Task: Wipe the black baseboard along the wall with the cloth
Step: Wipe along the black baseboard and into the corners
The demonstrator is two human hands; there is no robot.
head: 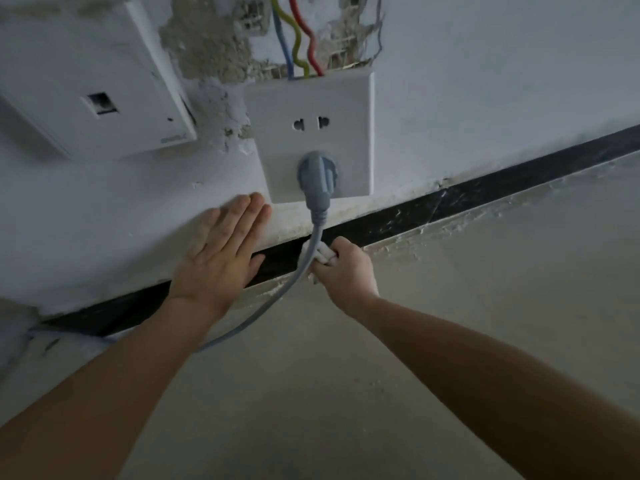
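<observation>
The black baseboard (460,199) runs along the foot of the white wall, from lower left to upper right, streaked with pale dust. My right hand (346,270) grips a small white cloth (323,253) bunched in its fingers and holds it against the baseboard, just below the outlet. My left hand (221,251) lies flat with straight fingers on the wall, its palm over the baseboard's upper edge.
A white outlet plate (346,116) sits on the wall with a grey plug (317,180) in it. The grey cable (277,299) hangs across the baseboard beside the cloth and loops left over the floor. A white box (79,81) and loose coloured wires (298,39) are above. Bare concrete floor (346,393) lies below.
</observation>
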